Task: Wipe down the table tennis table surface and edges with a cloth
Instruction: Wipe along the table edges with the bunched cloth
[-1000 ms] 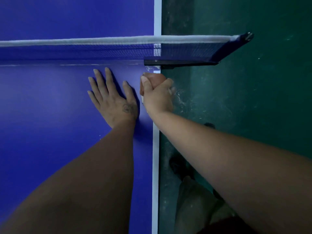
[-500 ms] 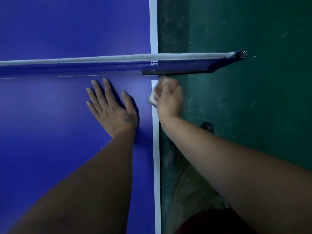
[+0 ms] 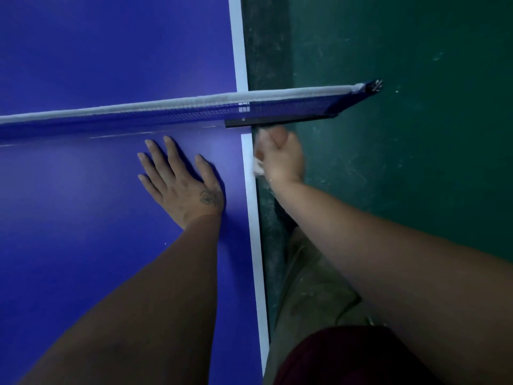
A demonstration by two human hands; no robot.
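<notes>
The blue table tennis table (image 3: 83, 218) fills the left half of the head view, its white side line (image 3: 254, 218) running along the right edge. My left hand (image 3: 180, 184) lies flat on the blue surface, fingers spread, just before the net. My right hand (image 3: 281, 159) is off the table's side, curled round a pale cloth (image 3: 258, 166) that it holds against the table's edge just below the net clamp. Most of the cloth is hidden by my fingers.
The net (image 3: 166, 112) with its white top band crosses the table, and its dark post and clamp (image 3: 305, 118) stick out past the edge above my right hand. A dark green floor (image 3: 402, 162) lies to the right. My legs (image 3: 311, 287) stand close to the table's side.
My right hand with the cloth has moved from the top of the white line by the net over onto the table's side edge. My left hand has stayed flat in place.
</notes>
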